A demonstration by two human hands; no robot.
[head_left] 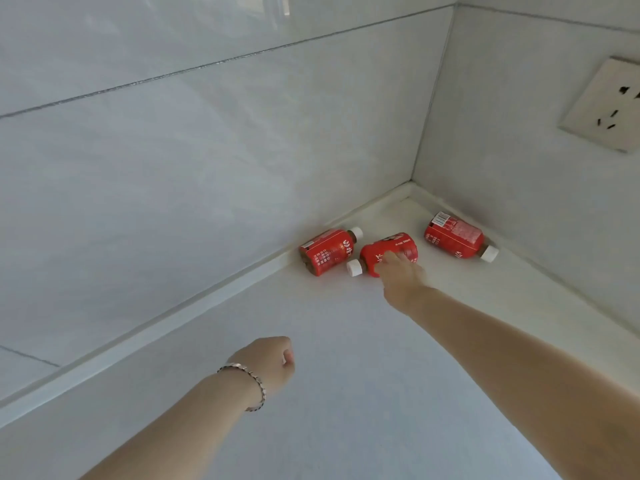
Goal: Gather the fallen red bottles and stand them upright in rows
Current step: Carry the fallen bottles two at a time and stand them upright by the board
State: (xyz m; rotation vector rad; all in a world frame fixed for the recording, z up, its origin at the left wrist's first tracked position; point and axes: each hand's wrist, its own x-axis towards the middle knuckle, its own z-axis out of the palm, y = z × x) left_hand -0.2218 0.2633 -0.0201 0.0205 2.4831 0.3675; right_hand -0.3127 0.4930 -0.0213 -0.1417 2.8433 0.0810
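Three red bottles with white caps lie on their sides in the far corner of the white counter (346, 358). The left bottle (327, 251) rests against the back wall, cap pointing right. The middle bottle (381, 252) has its cap toward the left, and my right hand (401, 277) reaches out and wraps over its body. The right bottle (453, 237) lies near the side wall with its cap at the lower right. My left hand (270, 363), with a bracelet on the wrist, hovers over the counter with fingers curled shut, holding nothing.
Tiled walls (207, 150) meet in a corner just behind the bottles, with a raised white ledge along both. A wall socket (606, 105) sits on the right wall above the counter.
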